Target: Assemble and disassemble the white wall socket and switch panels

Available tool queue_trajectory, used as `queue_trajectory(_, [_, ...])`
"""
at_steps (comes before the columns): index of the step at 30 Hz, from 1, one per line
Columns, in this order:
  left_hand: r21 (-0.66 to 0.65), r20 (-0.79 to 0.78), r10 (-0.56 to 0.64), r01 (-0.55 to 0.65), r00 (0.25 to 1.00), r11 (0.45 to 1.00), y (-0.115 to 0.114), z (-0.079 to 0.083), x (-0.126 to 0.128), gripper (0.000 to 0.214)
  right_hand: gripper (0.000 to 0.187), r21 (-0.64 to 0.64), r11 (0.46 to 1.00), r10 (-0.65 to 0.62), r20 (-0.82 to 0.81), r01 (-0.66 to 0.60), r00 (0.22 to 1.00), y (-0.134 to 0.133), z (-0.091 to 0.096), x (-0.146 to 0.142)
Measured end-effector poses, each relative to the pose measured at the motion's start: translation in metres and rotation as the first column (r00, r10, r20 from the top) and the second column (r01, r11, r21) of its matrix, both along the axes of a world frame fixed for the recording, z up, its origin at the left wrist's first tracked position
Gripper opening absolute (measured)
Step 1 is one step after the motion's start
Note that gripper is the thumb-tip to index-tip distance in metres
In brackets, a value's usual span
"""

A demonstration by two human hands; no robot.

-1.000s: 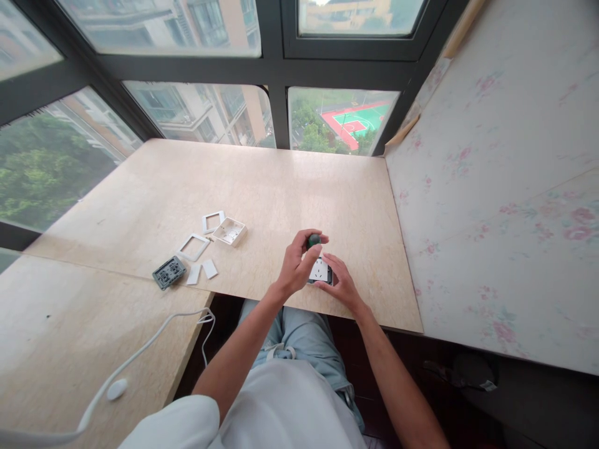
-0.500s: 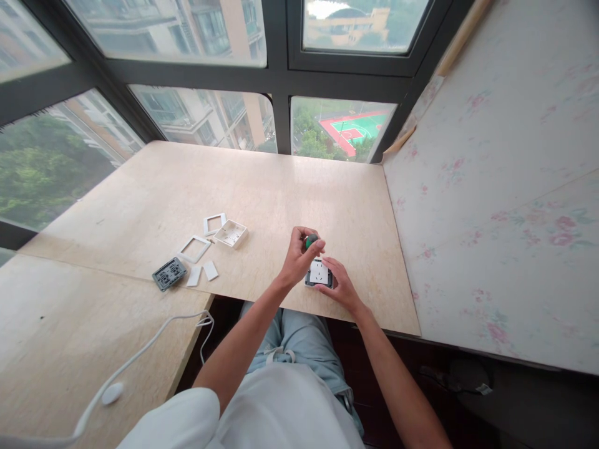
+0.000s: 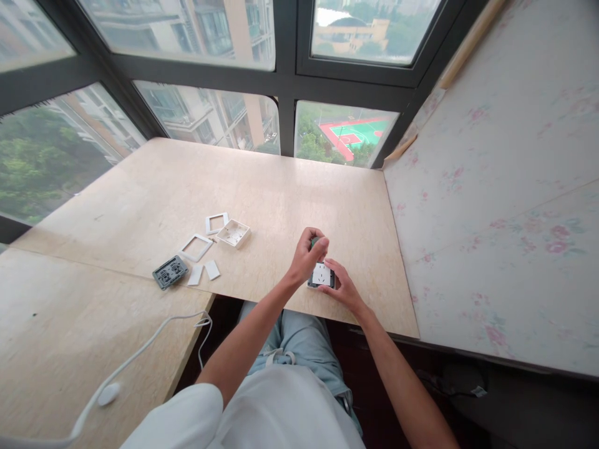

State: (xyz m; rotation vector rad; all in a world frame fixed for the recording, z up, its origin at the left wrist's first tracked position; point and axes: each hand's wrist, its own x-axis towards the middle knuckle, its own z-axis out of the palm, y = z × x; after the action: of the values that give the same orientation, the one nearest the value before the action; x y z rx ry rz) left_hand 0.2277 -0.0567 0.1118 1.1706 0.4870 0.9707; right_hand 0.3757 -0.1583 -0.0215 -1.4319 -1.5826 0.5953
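My left hand is closed around the green and dark handle of a screwdriver, held above the wall socket. Its shaft and tip are hidden by my fingers. The wall socket has a white face with slots and a dark frame, and lies near the table's front edge. My right hand grips it from the right side, thumb at the near edge and fingers at the far edge.
To the left lie a white back box, white frames, white cover plates and a grey socket module. A white cable crosses the left tabletop. A papered wall bounds the right side.
My left hand has turned on the screwdriver handle, so less of the green shows. The whole view has shifted slightly; my right hand stays on the wall socket.
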Motion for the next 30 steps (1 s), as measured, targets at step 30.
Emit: queue_trajectory(30, [0.034, 0.020, -0.034, 0.033, 0.999, 0.999, 0.006, 0.007, -0.005, 0.044, 0.069, -0.025, 0.999, -0.029, -0.001, 0.029, 1.000, 0.001, -0.005, 0.000])
